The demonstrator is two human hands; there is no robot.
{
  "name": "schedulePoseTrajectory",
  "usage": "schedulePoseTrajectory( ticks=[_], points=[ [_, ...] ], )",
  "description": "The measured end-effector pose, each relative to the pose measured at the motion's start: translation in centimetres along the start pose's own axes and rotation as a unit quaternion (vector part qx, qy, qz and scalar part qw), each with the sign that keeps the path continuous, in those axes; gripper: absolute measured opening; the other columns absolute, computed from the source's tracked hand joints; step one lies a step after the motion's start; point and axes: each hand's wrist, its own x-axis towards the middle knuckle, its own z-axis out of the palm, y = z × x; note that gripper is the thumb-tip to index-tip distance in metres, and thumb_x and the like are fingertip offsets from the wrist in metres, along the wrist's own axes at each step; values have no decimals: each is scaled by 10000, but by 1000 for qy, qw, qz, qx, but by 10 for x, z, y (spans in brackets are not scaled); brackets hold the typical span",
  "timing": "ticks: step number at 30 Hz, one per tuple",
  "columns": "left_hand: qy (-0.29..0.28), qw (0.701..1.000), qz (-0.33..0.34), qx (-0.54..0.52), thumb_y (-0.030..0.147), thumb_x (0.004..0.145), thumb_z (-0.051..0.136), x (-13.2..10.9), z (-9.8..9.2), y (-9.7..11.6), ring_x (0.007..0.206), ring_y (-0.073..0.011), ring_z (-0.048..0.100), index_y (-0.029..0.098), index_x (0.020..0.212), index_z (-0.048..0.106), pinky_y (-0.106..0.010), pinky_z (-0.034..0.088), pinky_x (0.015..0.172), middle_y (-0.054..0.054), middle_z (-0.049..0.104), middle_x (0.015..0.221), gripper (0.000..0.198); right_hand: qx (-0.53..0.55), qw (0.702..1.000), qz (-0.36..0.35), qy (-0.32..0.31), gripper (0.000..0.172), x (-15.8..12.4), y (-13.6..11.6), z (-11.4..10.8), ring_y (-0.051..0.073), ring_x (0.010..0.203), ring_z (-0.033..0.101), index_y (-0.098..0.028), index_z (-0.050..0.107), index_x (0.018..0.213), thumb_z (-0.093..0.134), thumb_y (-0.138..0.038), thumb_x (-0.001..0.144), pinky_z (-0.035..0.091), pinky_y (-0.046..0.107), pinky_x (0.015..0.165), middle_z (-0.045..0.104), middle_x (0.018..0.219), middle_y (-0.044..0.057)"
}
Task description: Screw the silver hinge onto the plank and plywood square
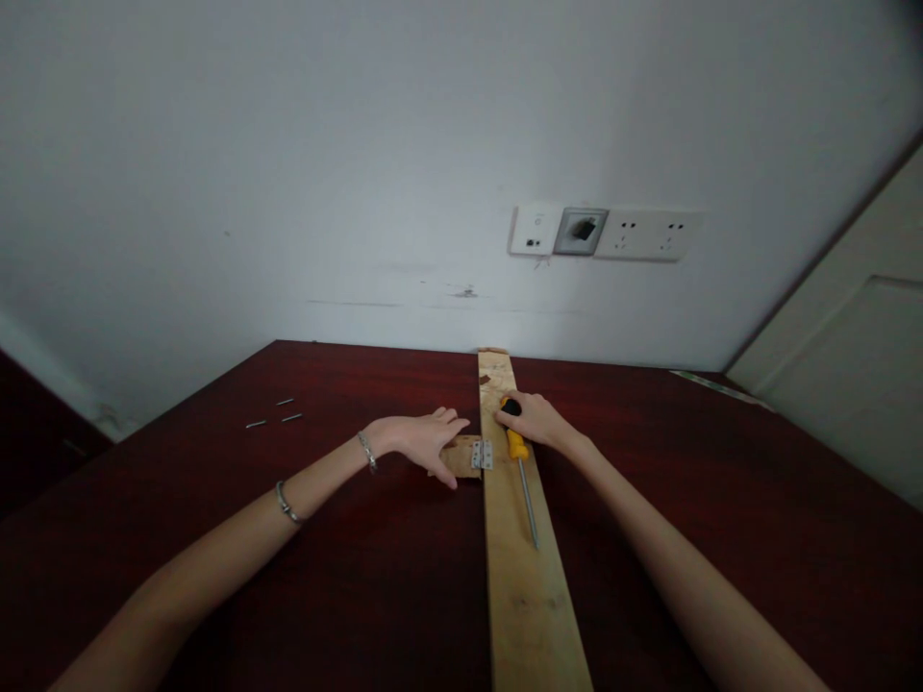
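A long wooden plank [525, 605] runs from the near edge of the view to the wall. A metal hinge [482, 455] joins its left side to a short wooden block [460, 461], the hinge lying across the seam. My left hand [425, 444] rests over the block with fingers spread, hiding part of it. My right hand [532, 418] is closed around the handle of a yellow and black screwdriver [528, 500] above the plank. The screwdriver's shaft points toward me, its tip away from the hinge.
Several small screws, among them one screw [291, 417], lie on the dark red tabletop [346, 596] at the left. The white wall [361, 173] rises behind it, carrying socket plates [641, 235]. A thin pale strip [721, 388] lies along the far right edge.
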Motion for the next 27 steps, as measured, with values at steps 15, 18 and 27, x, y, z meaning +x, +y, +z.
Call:
schedulePoseTrajectory(
  ticks=[15,18,27],
  points=[
    [41,999,27,-18,707,602,665,3,6,0,1282,-363,355,102,1438,301,-433,302,1056,-208,396,1388,1094,88,995,-17,38,349,-5,2,-17,197,842,634,-175,626,1076,574,-400,814,459,284,749,701,951,68],
    [53,998,34,-8,703,616,655,2,7,2,1231,-343,398,105,1420,326,-414,322,1037,-191,433,1330,1055,128,987,-33,95,413,-2,-1,-33,186,822,611,-172,609,1136,564,-432,819,467,303,749,683,959,60],
    [91,994,54,7,681,663,650,-1,7,8,1114,-301,463,113,1351,395,-369,366,974,-156,473,1228,928,367,885,-152,244,572,-29,-57,-93,62,500,477,-316,482,1292,692,-406,767,391,205,379,571,976,8]
  ],
)
